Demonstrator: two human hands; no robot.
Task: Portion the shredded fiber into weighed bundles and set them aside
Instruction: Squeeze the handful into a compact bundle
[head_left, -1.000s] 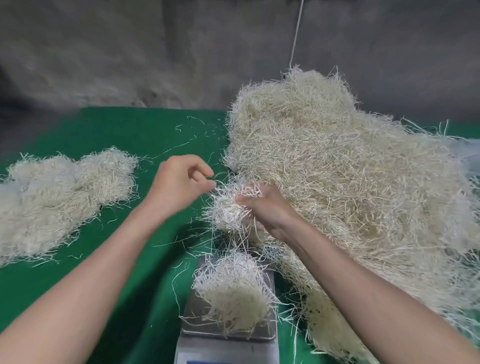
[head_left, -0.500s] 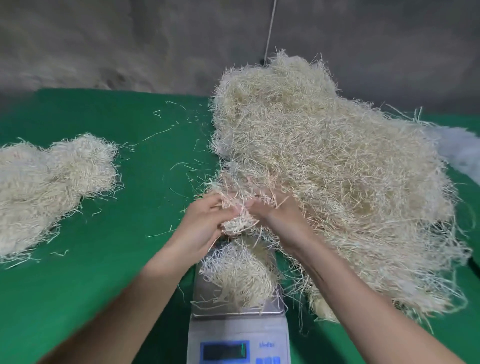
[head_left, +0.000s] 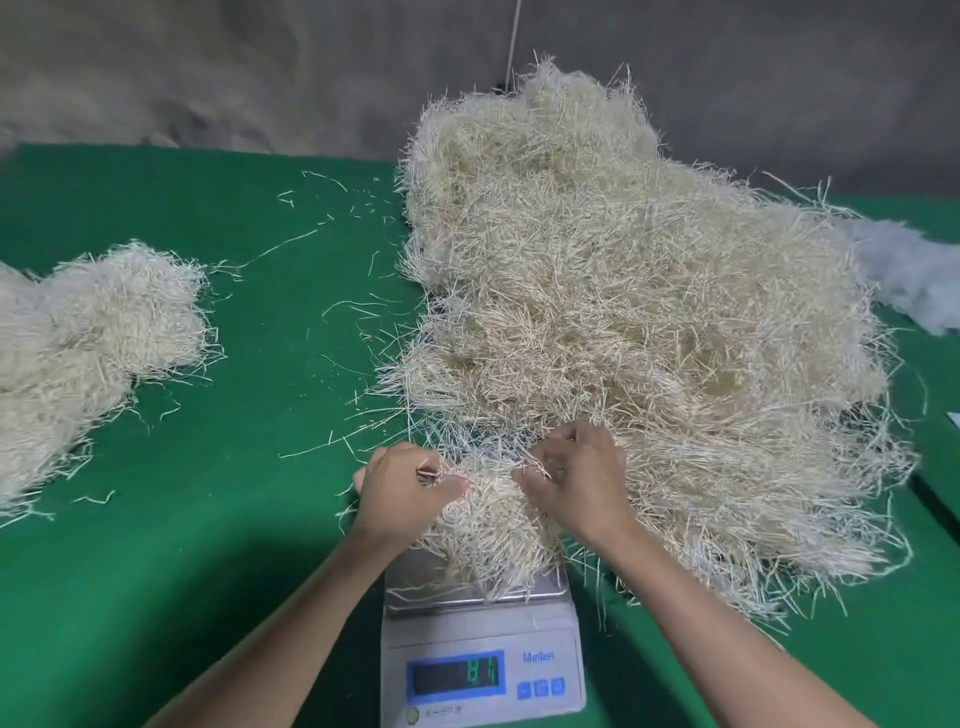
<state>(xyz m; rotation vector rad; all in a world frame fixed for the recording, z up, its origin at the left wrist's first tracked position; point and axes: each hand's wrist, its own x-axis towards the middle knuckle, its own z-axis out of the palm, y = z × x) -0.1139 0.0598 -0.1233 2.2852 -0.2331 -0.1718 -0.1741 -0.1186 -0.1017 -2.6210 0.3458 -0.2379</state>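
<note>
The left hand and right hand both pinched the fiber clump on the scale by the pile.

The single wide-angle camera rides on my head, facing forward and down, close over the white digital scale at the near edge of the green cloth-covered table.
</note>
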